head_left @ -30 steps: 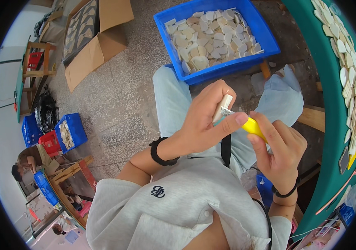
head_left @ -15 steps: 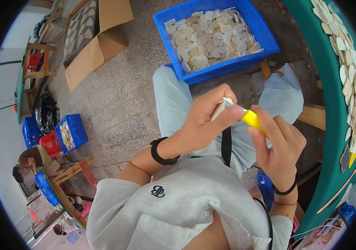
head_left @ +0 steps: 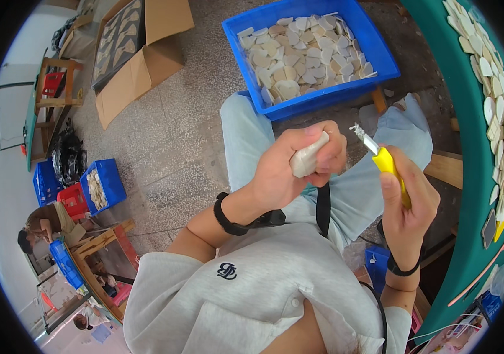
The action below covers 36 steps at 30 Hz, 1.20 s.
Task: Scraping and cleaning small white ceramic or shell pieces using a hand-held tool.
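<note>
My left hand [head_left: 290, 162] is closed around a small off-white flat piece [head_left: 309, 158], much of it hidden by the fingers. In my right hand [head_left: 408, 200] is a yellow utility knife [head_left: 385, 164], its blade pointing up and to the left. White shavings [head_left: 357, 130] cling to the blade's tip. Knife and piece are apart, with a gap between the two hands. Both hands are above my lap. Beyond them a blue bin [head_left: 270, 110] holds many similar off-white pieces [head_left: 308, 56].
On the right, a green table [head_left: 461, 236] carries a long heap of pale pieces [head_left: 497, 106] and a phone [head_left: 488, 229]. An open cardboard box [head_left: 140, 76] stands at the far left. A person [head_left: 45, 227] sits by smaller bins [head_left: 107, 189].
The knife has moved right, away from the left hand, and its blade now shows with shavings on it. My left hand has turned, showing more of the off-white piece.
</note>
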Each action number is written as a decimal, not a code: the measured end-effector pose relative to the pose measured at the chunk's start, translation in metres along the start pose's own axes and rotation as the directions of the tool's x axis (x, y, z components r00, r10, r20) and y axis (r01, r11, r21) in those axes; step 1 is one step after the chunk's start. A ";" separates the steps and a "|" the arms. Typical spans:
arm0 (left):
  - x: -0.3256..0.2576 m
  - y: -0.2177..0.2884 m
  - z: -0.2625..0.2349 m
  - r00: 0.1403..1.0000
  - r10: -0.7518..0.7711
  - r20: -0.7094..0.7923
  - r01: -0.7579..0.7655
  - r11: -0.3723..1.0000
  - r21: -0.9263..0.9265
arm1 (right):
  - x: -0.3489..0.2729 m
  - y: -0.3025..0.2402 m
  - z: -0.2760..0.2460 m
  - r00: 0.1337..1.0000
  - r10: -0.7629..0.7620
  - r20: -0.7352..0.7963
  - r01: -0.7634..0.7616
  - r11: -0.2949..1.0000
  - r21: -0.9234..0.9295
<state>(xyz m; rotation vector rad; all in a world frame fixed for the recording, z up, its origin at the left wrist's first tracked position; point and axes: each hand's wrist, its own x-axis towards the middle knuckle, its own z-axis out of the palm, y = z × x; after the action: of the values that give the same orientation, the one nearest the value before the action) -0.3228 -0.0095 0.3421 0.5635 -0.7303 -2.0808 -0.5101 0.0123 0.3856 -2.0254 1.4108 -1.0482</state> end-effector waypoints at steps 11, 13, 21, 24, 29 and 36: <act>-0.005 -0.006 0.003 0.951 0.309 0.016 -0.251 0.738 0.626 | -0.002 -0.004 -0.001 0.982 -0.137 0.134 0.164 0.963 -0.216; -0.004 -0.006 0.004 0.942 0.334 0.018 -0.258 0.692 0.675 | -0.002 -0.004 -0.002 0.980 -0.143 0.137 0.172 0.958 -0.228; -0.002 -0.007 0.004 0.897 0.441 0.028 -0.315 0.594 0.740 | -0.002 -0.004 -0.005 0.972 -0.173 0.160 0.211 0.941 -0.265; -0.004 -0.005 0.002 0.890 0.454 0.046 -0.315 0.539 0.781 | -0.002 -0.003 -0.004 0.968 -0.198 0.157 0.235 0.933 -0.272; -0.005 -0.005 0.001 0.897 0.441 0.038 -0.298 0.539 0.788 | -0.004 -0.002 -0.003 0.964 -0.203 0.171 0.245 0.927 -0.284; -0.006 -0.006 0.001 0.898 0.441 0.006 -0.282 0.564 0.776 | -0.005 0.000 0.000 0.963 -0.217 0.161 0.259 0.913 -0.315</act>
<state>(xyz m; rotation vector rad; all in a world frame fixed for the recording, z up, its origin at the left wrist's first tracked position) -0.3237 -0.0014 0.3396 0.9605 -1.4945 -1.2236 -0.5109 0.0174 0.3838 -2.5140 1.3757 -0.7993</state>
